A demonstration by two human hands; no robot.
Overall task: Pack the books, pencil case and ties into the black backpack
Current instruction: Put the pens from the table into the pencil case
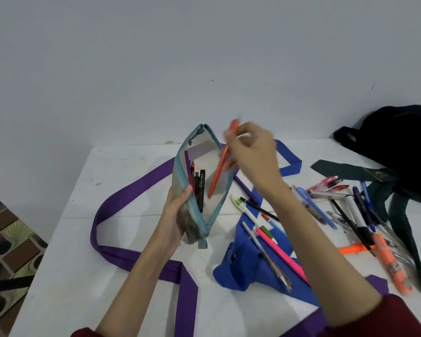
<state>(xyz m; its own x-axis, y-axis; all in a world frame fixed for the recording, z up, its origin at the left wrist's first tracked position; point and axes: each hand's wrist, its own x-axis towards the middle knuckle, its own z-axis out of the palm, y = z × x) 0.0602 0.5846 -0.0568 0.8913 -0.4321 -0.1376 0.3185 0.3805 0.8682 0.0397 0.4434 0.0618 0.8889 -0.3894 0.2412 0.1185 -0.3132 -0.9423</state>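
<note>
My left hand (174,220) grips the near end of a clear pencil case (196,190) with a light-blue zip, held open above the white table (66,244). A few dark pens stand inside it. My right hand (252,156) holds an orange pen (218,177) whose tip points down into the case's mouth. A purple tie (122,200) loops across the table under the case. A blue tie (251,263) lies crumpled at the front, and a dark green tie (350,169) lies at the right. The black backpack (396,137) sits at the far right corner. No books are visible.
Several loose pens and markers (350,215) are scattered on the right half of the table, a few resting on the blue tie. A grey wall stands behind the table. Patterned floor tiles (7,251) show past the left table edge.
</note>
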